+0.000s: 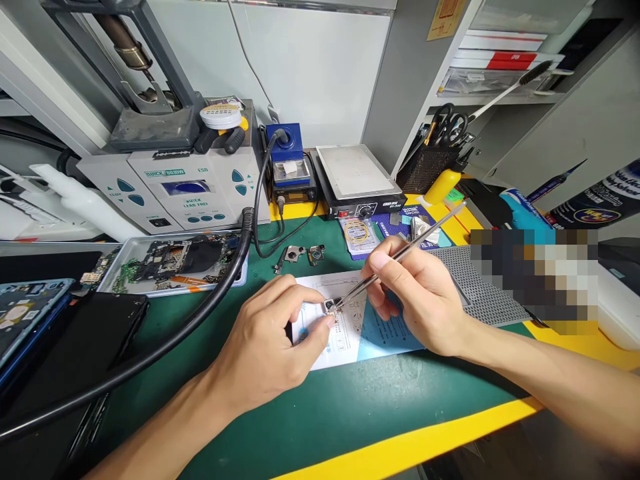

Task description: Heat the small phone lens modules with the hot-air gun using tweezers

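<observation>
My left hand [273,333] pinches a small phone camera module [329,305] between thumb and forefinger, just over a printed sheet [343,350]. In my right hand [415,290] is a pair of slim metal tweezers [420,240], held like a pen. Their tips meet the right side of the module; whether they grip any part of it is too small to make out. Two more camera modules, one on the left [293,254] and one on the right [316,254], lie on the green mat [370,413] beyond the sheet.
A thick black hose [200,317] crosses the left side, in front of a tray of circuit boards [113,273] and several phones. Behind stand a hot-air station [190,193], a soldering stand [287,150] and a heating plate [357,173]. A perforated grey pad [493,290] lies right.
</observation>
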